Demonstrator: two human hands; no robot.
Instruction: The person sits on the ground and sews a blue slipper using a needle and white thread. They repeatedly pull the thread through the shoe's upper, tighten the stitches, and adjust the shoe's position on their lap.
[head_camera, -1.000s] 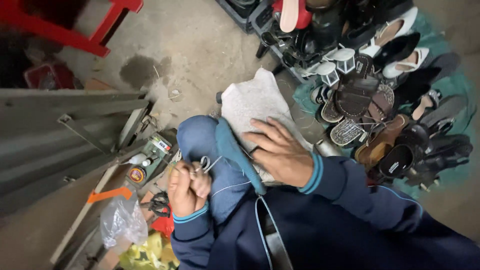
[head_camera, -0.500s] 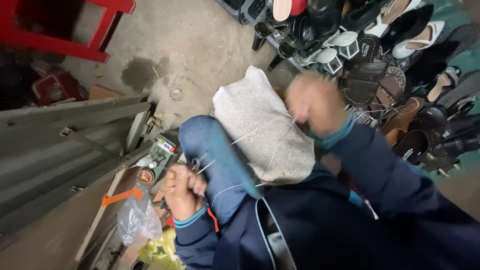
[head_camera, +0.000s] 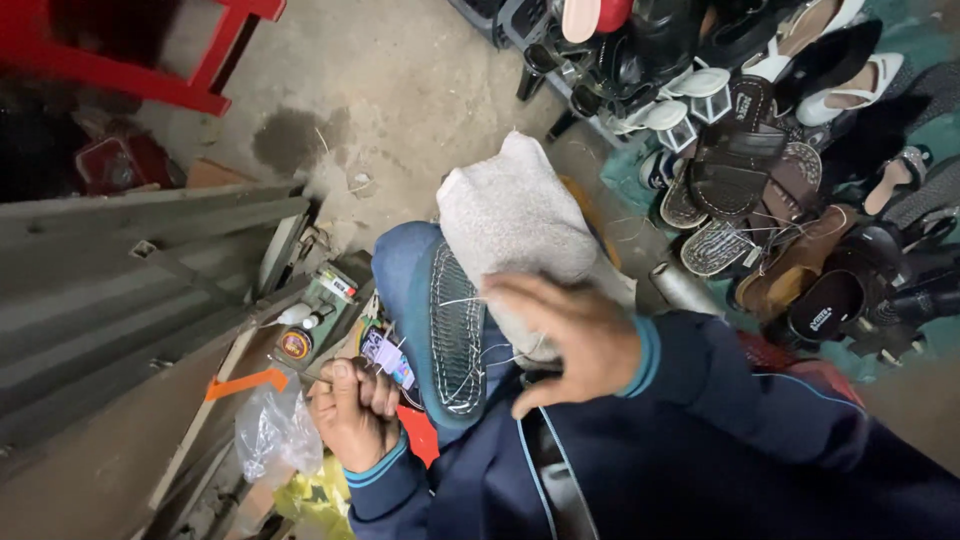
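Seen from above, down onto a lap in dark blue clothes. Left hand curled into a tight fist, low on the left, pinching a thin white thread and something small that cannot be made out. Right hand open wide, fingers spread and a bit blurred, palm down, just above the shoe and holding nothing that can be seen. Between the two hands, a shoe lying upside down on a knee in blue jeans, teal sole up, with a grey ribbed patch in the middle. Thin white thread looping across the sole, from the fist to under the open hand. Just behind the shoe, a grey woolly cloth draped over the lap. To the left, a small green box of little tins and bottles, a grey metal board, a clear plastic bag and a yellow bag near the fist. Far up on the right, a big pile of sandals and shoes on the floor. Top left, a red stool on bare grey concrete.
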